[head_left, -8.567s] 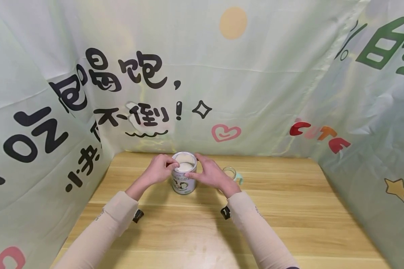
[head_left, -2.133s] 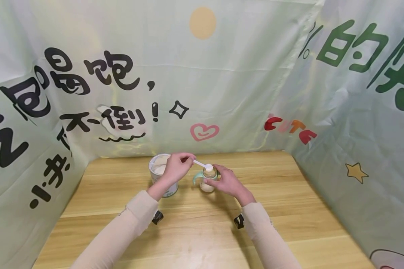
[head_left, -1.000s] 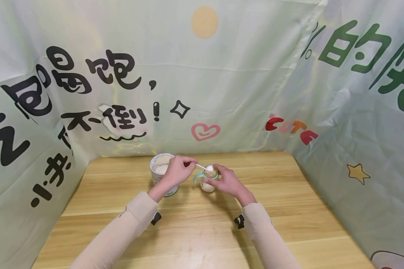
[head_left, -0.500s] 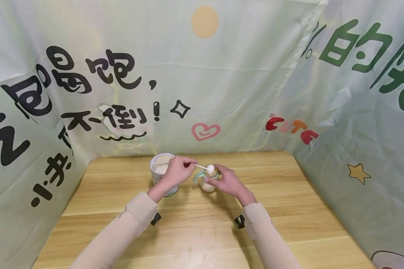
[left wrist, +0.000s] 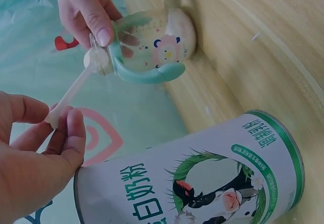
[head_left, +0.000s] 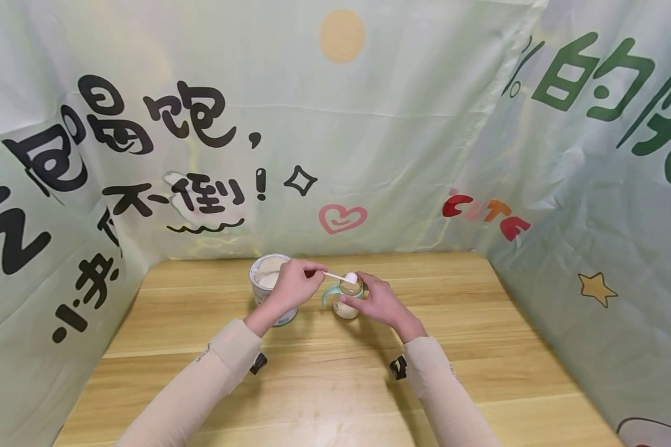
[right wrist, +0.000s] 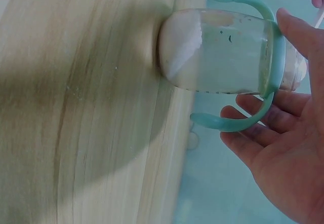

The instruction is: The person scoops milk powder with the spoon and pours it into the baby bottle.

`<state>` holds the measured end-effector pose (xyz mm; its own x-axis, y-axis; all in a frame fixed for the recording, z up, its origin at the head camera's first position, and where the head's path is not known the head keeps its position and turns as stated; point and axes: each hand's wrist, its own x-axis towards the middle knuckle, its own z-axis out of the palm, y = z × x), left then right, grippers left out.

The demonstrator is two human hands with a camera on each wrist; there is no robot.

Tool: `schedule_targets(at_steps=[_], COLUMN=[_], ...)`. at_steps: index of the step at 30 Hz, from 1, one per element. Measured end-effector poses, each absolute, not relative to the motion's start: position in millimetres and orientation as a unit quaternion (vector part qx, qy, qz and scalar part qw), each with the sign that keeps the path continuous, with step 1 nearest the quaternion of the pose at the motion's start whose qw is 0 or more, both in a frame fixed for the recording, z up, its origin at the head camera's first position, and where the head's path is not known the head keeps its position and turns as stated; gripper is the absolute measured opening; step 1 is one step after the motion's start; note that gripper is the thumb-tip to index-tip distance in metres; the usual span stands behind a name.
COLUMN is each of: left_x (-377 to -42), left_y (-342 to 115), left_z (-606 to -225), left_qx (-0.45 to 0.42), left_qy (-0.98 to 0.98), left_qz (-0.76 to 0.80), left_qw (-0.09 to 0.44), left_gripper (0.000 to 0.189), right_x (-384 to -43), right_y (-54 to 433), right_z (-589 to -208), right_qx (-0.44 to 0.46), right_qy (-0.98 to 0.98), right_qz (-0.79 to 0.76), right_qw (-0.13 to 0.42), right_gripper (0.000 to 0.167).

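Observation:
With thumb and fingertips, my left hand (head_left: 299, 284) pinches the thin handle of a white scoop (left wrist: 73, 91). The scoop's bowl is at the mouth of a clear baby bottle (head_left: 346, 309) with mint-green handles (left wrist: 152, 75) and a bear print. My right hand (head_left: 381, 303) grips this upright bottle around its neck, thumb in front. White powder (right wrist: 183, 44) lies in a sloped heap at the bottle's bottom. Left of the bottle, behind my left wrist, stands an open milk powder can (head_left: 261, 297). Pale powder shows inside the can; my left hand partly covers its opening.
Everything stands on a wooden table (head_left: 324, 385) near its back edge. Printed cloth walls (head_left: 402, 161) enclose the back and both sides. White specks (left wrist: 255, 35) lie on the wood near the bottle. Black wrist devices (head_left: 398, 367) show under both sleeves.
Earlier both hands were at the can, with the bottle behind my right wrist. Since then the scoop reached the bottle and its bowl tipped over the mouth. Over the last half second little moved.

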<state>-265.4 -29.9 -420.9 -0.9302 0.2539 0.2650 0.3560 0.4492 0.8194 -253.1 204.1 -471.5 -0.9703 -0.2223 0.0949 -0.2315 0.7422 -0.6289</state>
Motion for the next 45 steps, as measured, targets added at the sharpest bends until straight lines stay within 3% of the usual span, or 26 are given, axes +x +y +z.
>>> schedule_targets(at_steps=[23,37,45], left_x=[-271.5,-269.8,-272.4], left_y=[-46.2,-63.1,-73.1], left_z=[-412.3,-405.7,-404.8], left_qx=[-0.160,-0.109,-0.083], left_qy=[-0.842,-0.839,-0.835], left_qz=[-0.512,-0.523,-0.536], left_qw=[0.065,0.100,0.091], left_gripper=[0.022,0.023,0.024], right_x=[-256.3,-256.5,-257.2], right_y=[200.9,197.6,195.7], right_z=[-467.6,-459.8,-456.6], right_qx=[0.142,0.139,0.143], right_qy=[-0.931,-0.934,-0.933], right_qz=[0.334,0.329,0.329], right_qw=[0.038,0.019,0.019], right_gripper=[0.067,0.077,0.076])
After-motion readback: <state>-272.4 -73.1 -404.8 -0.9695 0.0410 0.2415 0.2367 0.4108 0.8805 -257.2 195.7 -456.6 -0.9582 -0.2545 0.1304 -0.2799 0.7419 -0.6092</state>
